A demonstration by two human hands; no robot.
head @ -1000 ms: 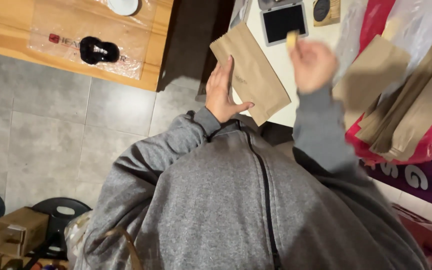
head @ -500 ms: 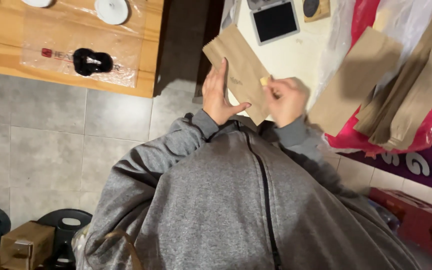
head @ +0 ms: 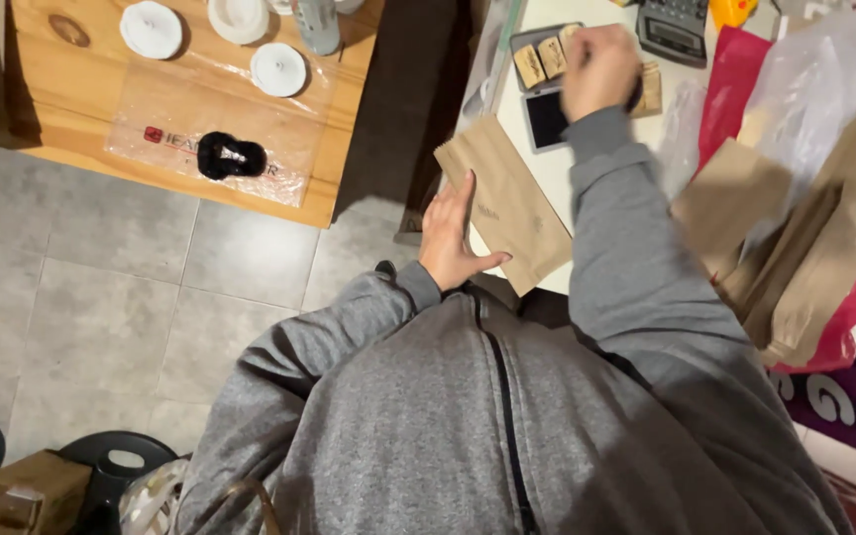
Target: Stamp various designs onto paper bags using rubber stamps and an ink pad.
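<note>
The person stands over the edge of a white table (head: 532, 168), grey sleeves reaching forward. The left hand (head: 448, 238) lies flat and open on a brown paper bag (head: 509, 203), fingers spread along its left edge, pinning it at the table's near edge; it grips nothing. The right hand (head: 598, 67) is extended farther back, closed in a fist over a dark tray (head: 537, 50) holding small tan blocks; whether the grip encloses one of them cannot be told, as the knuckles hide the palm. Just beside the tray lies a dark ink pad (head: 547, 117), between the tray and the bag. A calculator (head: 676, 28) sits behind the right hand. To the right, a heap of further brown bags (head: 804, 248) rests on red plastic, crowding that side of the table. Across the tiled floor to the left stands a wooden table (head: 61, 109) with white round lids (head: 151, 28) and a clear plastic sleeve (head: 220, 129) containing a black item.
</note>
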